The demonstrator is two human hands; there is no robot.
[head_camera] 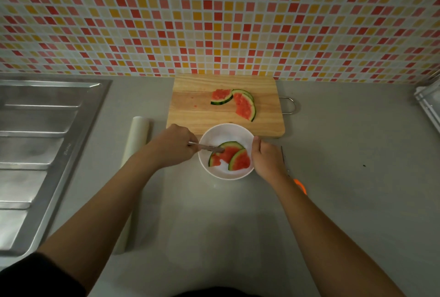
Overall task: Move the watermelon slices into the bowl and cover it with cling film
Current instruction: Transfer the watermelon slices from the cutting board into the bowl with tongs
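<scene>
Your left hand [175, 145] is closed around a utensil [206, 147] whose tip rests on the watermelon slices [229, 156] inside the white bowl [214, 135]. Your right hand [266, 159] grips the bowl's right rim. Just behind the bowl, the cutting board [202, 115] carries more slices [238, 102]. Left of the bowl, the cling film roll [137, 139] lies on the worktop [345, 153].

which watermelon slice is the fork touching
The larger slice at the back of the bowl, under the fork tip. The front slice overlaps it, untouched; the board slices lie apart.
</scene>
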